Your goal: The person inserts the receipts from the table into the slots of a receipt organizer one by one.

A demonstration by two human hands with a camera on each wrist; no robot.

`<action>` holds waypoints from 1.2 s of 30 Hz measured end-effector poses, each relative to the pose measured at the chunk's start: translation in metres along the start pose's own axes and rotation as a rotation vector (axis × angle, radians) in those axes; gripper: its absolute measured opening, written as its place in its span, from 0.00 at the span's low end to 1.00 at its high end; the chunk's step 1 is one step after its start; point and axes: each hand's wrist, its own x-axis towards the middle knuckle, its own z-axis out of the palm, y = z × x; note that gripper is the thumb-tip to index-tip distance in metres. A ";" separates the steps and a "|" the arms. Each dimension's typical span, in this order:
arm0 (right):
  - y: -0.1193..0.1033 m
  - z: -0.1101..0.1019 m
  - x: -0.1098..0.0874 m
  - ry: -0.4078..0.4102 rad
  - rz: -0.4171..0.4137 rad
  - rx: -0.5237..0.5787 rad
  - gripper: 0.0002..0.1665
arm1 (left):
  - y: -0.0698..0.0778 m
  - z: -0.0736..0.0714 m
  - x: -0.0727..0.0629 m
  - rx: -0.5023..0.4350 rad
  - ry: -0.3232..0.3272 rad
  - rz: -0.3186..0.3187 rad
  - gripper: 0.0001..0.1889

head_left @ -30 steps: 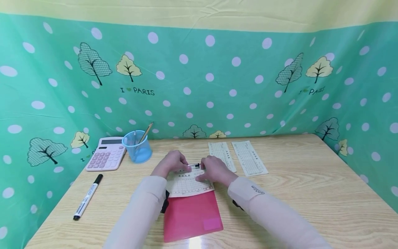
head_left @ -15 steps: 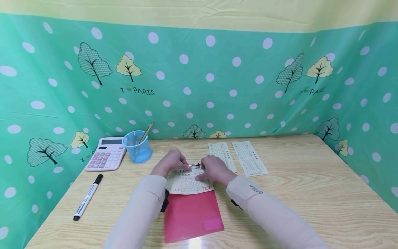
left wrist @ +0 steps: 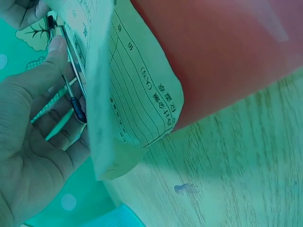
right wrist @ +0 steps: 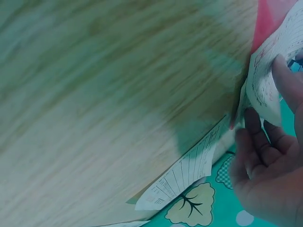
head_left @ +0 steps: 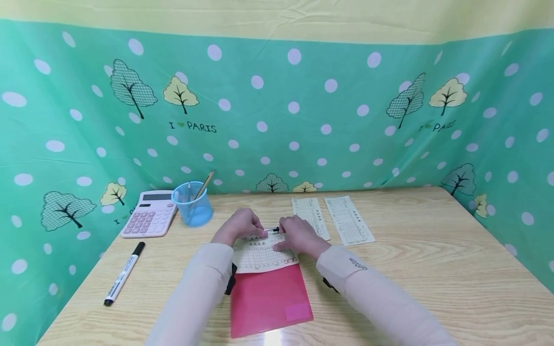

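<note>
You can read "I PARIS" on the backdrop cloth (head_left: pixel 277 96).
The line, with a green heart after the I, stands twice, at left and, creased, at right; a third, low on your left, shows little beyond its I. On the form (head_left: pixel 265 258), the loose slips (head_left: pixel 349 220), your right sleeve (head_left: pixel 376 288), the marker (head_left: pixel 123 275) and the calculator (head_left: pixel 149 215), the markings are too small or blurred to read.

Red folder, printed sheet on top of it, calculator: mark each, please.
Red folder (head_left: pixel 270 302), head view: middle of its uncovered part.
Printed sheet (head_left: pixel 261 257), head view: its ruled grid.
Calculator (head_left: pixel 147 218), head view: its keypad.
</note>
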 end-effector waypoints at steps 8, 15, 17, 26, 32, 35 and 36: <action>0.003 0.000 -0.001 -0.012 -0.006 0.050 0.28 | 0.000 0.001 0.002 0.012 0.011 0.008 0.05; 0.005 0.001 -0.001 0.015 -0.014 0.111 0.24 | -0.001 0.001 0.003 0.023 0.017 0.011 0.06; 0.005 0.002 -0.001 0.026 -0.006 0.117 0.21 | -0.001 0.001 0.003 0.023 0.014 0.009 0.06; -0.001 0.003 0.000 0.057 0.091 0.199 0.18 | -0.001 0.000 0.001 0.031 0.012 -0.003 0.06; -0.006 0.003 0.002 0.077 0.181 0.262 0.26 | -0.001 0.001 0.001 0.024 0.006 0.003 0.06; -0.007 0.004 0.003 0.090 0.221 0.278 0.25 | 0.001 0.000 0.000 0.026 0.003 0.010 0.06; -0.007 0.004 0.003 0.093 0.230 0.286 0.23 | 0.001 0.000 0.000 0.034 0.004 0.016 0.06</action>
